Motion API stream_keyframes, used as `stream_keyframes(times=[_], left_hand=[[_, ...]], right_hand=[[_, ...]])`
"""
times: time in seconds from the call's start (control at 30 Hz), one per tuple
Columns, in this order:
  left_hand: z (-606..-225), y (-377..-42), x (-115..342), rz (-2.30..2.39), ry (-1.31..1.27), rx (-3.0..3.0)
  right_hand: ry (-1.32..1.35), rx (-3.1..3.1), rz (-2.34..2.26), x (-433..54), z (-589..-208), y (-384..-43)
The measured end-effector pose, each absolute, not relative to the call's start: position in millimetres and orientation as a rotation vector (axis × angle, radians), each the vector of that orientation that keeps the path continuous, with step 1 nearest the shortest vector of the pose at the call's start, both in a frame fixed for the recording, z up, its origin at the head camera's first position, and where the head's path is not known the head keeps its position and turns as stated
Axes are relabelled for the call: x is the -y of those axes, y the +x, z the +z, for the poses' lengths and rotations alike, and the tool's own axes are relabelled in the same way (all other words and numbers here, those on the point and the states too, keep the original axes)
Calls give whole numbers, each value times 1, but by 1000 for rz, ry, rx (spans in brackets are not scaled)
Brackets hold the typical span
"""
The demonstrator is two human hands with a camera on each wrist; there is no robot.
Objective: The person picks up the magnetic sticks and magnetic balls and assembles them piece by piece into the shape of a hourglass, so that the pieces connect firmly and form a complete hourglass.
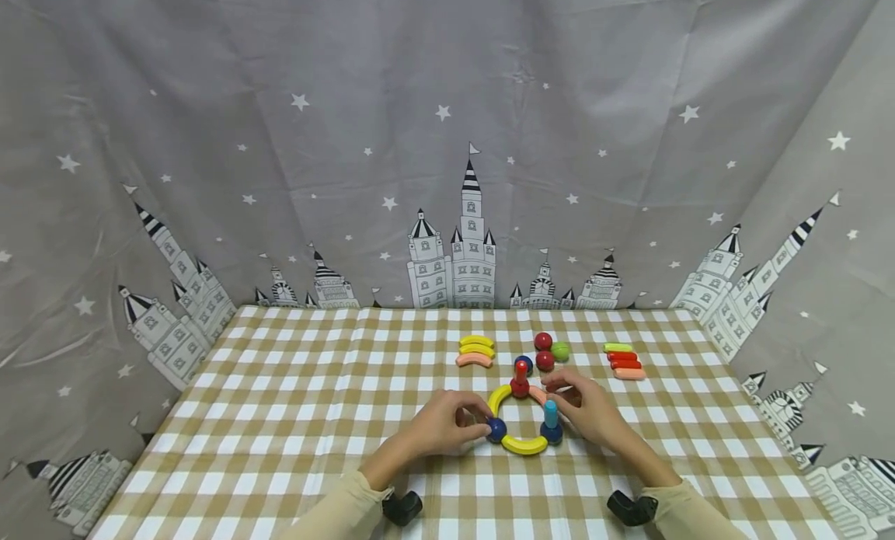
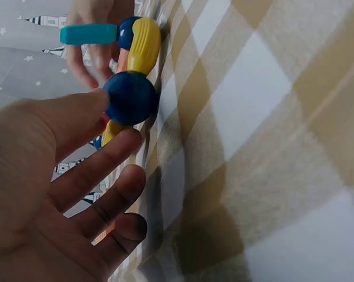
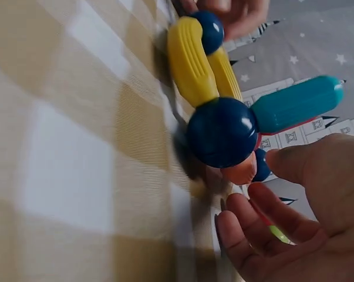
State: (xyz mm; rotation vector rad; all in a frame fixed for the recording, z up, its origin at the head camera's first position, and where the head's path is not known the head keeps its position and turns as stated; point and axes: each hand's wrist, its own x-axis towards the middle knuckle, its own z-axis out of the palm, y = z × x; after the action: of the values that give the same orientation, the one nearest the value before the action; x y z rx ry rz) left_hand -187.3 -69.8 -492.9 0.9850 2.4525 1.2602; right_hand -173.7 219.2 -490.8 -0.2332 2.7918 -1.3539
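Ring of curved sticks & balls sits near-centre on the checked bench [image 1: 294,384], abt 3/4 closed as far as pics show. Done: yellow arc [image 1: 524,445] at near side joins dark blue ball [image 1: 496,429] on left to a second blue ball [image 1: 551,433] on right; another yellow arc [image 1: 499,398] runs up the far-left to the red peg [image 1: 520,378]; teal peg [image 1: 551,413] stands upright on the right ball. An orange arc [image 1: 537,394] covers the far-right stretch, but whether its end is seated on the right ball can't be told. Left hand [image 1: 440,425]: grip loosely spread, fingertips touching the left blue ball, not curled round it. Right hand [image 1: 590,408]: fingers relaxed & open just beside the teal peg and orange arc, holding nothing per wrist view. Left over, unused: stack of yellow/orange arcs [image 1: 476,351] at far-centre, red & green balls [image 1: 549,351] plus one blue just beyond the ring, and straight sticks [image 1: 625,361] at far right. Judging by that, a fair no. of pcs still loose.
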Motion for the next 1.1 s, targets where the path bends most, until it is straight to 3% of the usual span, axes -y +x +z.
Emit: stream_keyframes(times=[0.43,1.1], left_hand=[[-497,-217,38,1311,927,-2573],[-495,-228,19,1269,857,-2578]], right_hand=[[-350,-2678,-1323,-240,-490,-138],[-362,-2751,-1274,-229,-497,-134]])
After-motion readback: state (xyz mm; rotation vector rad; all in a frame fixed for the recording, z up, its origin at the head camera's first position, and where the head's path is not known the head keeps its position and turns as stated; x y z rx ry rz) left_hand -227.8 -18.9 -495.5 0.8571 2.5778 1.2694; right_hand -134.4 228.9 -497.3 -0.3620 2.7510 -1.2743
